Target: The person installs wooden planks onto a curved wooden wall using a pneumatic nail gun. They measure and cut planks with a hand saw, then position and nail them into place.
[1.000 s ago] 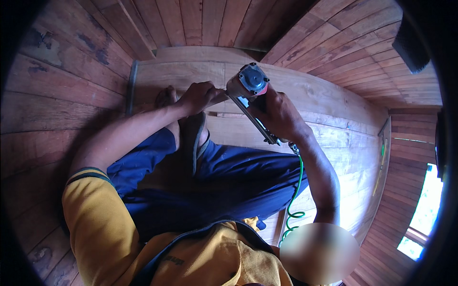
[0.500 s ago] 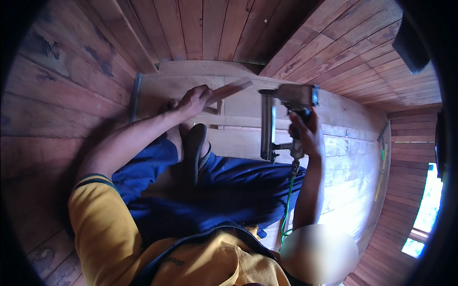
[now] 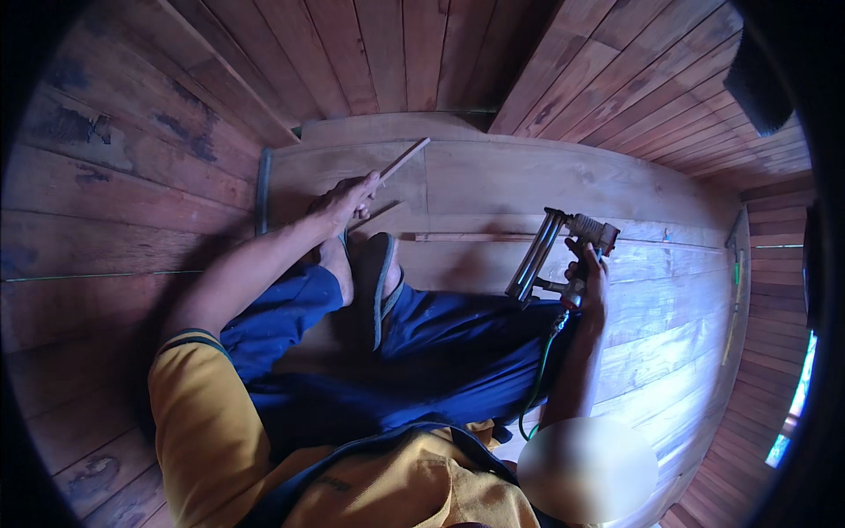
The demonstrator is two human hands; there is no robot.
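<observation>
Holding a thin, narrow strip of light wood (image 3: 398,167) between the fingers, the left hand (image 3: 345,201) is seen closed around the strip's lower end, over the pale wooden floor panel (image 3: 528,180) just beyond the crossed feet. The strip is raised off the panel and lies slantwise, its long axis running from the hand at lower left up to a free tip at upper right, toward the darker reddish plank wall (image 3: 370,53). The right hand (image 3: 588,283) is wrapped shut about the grip of a grey metal pneumatic nail gun (image 3: 563,255), which is held above the panel on the right side, apart from the strip; its long magazine slopes down to the left and its head sits at upper right, while a green coiled air hose (image 3: 539,370) trails from the handle down past the blue trousers (image 3: 422,361). Another slim wooden batten (image 3: 466,237) is seen lying flat across the panel between the two hands, running left to right; whether it is already fastened cannot be told. By the look of things, the work is judged to be partway: the held strip is not yet laid in place, and the nail gun is not yet set against any wood, so positioning and fixing appear to remain.
</observation>
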